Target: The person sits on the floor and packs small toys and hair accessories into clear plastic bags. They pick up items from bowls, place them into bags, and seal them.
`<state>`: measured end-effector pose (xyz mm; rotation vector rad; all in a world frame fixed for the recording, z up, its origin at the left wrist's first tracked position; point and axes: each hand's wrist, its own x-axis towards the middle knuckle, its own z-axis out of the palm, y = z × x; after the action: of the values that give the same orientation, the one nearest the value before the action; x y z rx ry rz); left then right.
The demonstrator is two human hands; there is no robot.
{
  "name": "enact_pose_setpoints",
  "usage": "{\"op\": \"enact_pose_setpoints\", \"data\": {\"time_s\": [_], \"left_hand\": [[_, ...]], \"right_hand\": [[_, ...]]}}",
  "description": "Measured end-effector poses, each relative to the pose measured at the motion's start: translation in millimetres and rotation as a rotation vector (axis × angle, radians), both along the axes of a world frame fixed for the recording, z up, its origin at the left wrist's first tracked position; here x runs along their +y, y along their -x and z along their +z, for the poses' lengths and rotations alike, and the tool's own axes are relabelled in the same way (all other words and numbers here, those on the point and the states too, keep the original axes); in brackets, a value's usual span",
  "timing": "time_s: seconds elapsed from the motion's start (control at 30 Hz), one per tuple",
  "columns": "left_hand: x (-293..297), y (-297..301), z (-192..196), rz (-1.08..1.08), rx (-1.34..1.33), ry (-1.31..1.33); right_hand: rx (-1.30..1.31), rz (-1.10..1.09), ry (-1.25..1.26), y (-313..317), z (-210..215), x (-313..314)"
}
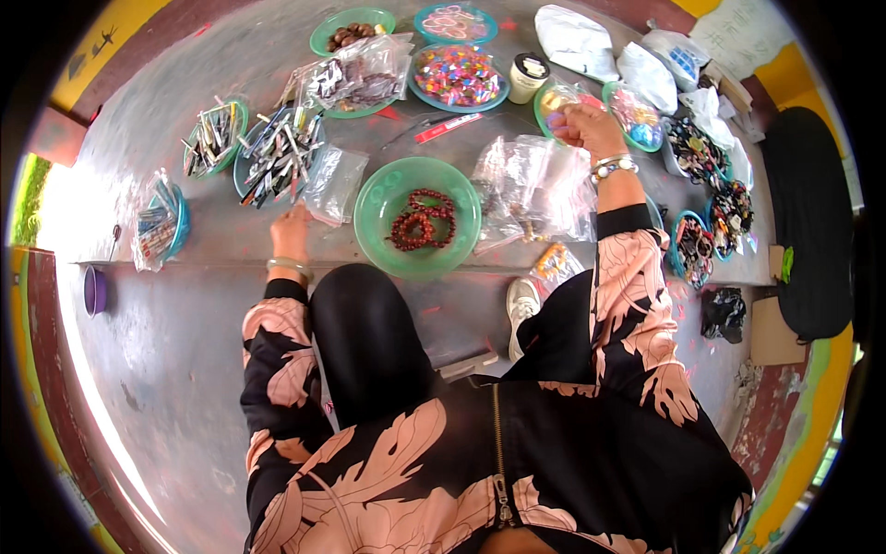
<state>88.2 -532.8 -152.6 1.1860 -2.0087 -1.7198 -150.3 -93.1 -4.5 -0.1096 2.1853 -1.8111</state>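
My left hand (290,234) is closed, its fingertips beside a clear plastic bag (336,187) and a blue bowl of pens (281,152); what it pinches, if anything, is too small to tell. My right hand (595,131) reaches over a green bowl (543,118) with colourful small items in it. Its fingers are drawn together, and anything between them is hidden. Between my hands stands a larger green bowl (369,222) holding dark red bead strings (423,220). To its right lies a pile of clear plastic bags (535,189).
Behind are a bowl of colourful small pieces (459,76), bagged dark items (360,78), a lidded cup (528,78) and a red-and-white strip (448,127). White bags (574,42) and baskets of dark bands (694,148) stand at right. A purple pot (95,290) is far left.
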Motion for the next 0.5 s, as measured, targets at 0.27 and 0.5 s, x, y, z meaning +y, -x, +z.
{"op": "enact_pose_setpoints", "data": {"time_s": [0.27, 0.5], "left_hand": [[103.3, 41.9, 222.1, -0.187, 0.793, -0.494], [164.9, 53.2, 154.0, -0.239, 0.507, -0.533]], "right_hand": [[-0.076, 0.618, -0.882, -30.4, -73.8, -12.7], [0.122, 0.497, -1.248, -79.4, -146.1, -59.8]]}}
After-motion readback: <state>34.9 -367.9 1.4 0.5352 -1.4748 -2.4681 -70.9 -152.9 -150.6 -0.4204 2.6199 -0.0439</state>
